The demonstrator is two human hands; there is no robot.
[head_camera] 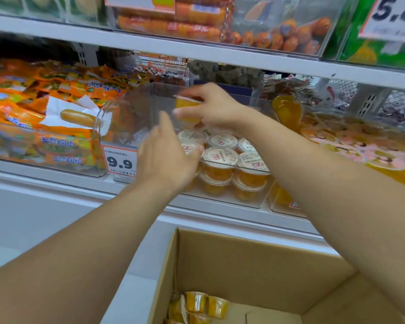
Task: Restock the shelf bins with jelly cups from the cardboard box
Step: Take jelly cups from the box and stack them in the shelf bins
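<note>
A clear plastic shelf bin (222,199) holds several orange jelly cups (220,157) with white lids, stacked in two layers. My right hand (211,108) grips one orange jelly cup (185,105) above the back of the bin. At the bin's left front corner my left hand (166,157) has its fingers against the cups, and I cannot tell if it holds one. Below, the open cardboard box (243,260) shows a few jelly cups (197,305) lying in its bottom left corner.
A 9.9 price tag (120,162) hangs on the bin's front left. Orange snack packets (45,108) fill the bin to the left, yellow packs (360,146) the one on the right. An upper shelf (197,49) with sausages overhangs the bins.
</note>
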